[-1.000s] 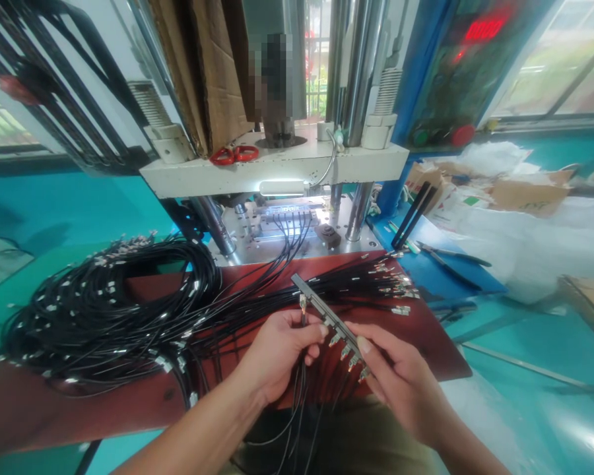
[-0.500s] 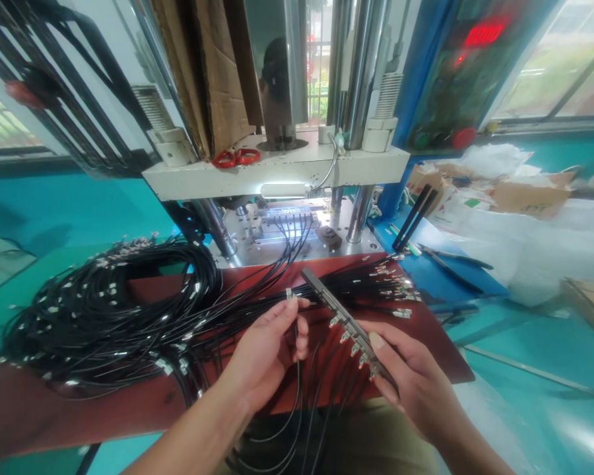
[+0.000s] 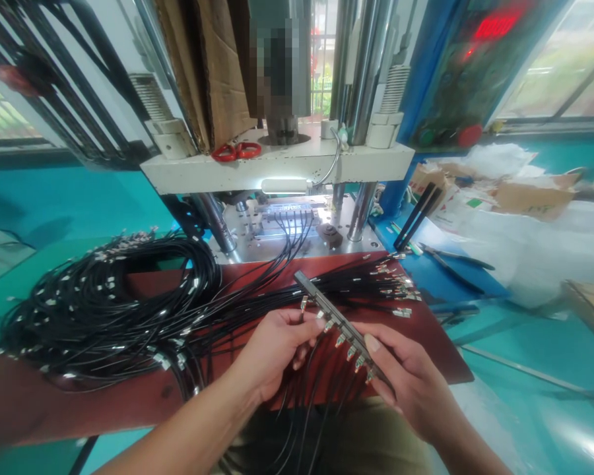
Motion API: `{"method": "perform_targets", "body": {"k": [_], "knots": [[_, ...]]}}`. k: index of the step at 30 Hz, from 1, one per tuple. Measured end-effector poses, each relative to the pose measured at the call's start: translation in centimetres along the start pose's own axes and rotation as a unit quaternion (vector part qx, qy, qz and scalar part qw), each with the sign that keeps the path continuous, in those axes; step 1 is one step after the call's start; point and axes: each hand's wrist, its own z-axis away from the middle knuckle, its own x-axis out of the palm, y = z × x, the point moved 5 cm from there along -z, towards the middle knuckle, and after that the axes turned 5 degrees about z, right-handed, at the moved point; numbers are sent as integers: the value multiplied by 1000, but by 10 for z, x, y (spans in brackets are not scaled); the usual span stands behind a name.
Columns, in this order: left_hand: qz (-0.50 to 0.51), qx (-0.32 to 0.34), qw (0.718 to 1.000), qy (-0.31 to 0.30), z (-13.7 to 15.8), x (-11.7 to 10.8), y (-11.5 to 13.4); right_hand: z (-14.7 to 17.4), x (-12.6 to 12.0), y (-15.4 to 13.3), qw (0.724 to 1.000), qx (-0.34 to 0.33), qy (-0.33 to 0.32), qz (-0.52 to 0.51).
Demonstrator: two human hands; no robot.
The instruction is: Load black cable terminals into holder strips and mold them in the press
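My right hand (image 3: 408, 373) grips the lower right end of a dark metal bar (image 3: 334, 315), held slanting over the red board. Several metal-ended cables sit in a row along the bar's near edge, their black leads (image 3: 311, 402) hanging down toward my lap. Between the thumb and fingers of my left hand (image 3: 277, 346) is a thin black cable, its small metal terminal (image 3: 304, 303) sticking up above the fingers. The left thumb tip is at the bar's edge, near its upper left part; whether it touches is hard to tell.
A big coil of black cables (image 3: 103, 297) lies left on the red board (image 3: 143, 412), and a cable bundle (image 3: 371, 284) stretches right behind the bar. Beyond stands a press with a lit metal bed (image 3: 297, 231) holding several cable ends. Red-handled scissors (image 3: 236, 152) rest on its plate.
My left hand has moved right with the cable, up to the bar's edge. The bar in my right hand has shifted slightly left.
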Motion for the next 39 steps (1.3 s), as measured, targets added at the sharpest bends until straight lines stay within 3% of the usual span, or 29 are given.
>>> {"method": "perform_targets", "body": {"k": [10,16,20,26,30,33,39], "knots": [[-50,1,999,-13,-2,-4,6,2,2,-3,997,-21,-22,74],[-2,18,998,-65,1,-2,8,3,5,0,997,-29,14,69],[1,19,999,-41,1,-2,7,3,4,2,996,-37,22,75],[-3,36,999,-30,-1,-3,4,3,3,-3,992,-45,-27,119],[26,27,998,-45,3,-12,7,3,3,-3,999,-6,-17,51],[48,55,997,-15,9,-25,15,2,1,-3,1000,22,10,3],[-20,50,999,12,13,-31,12,2,0,-4,1000,25,12,4]]}}
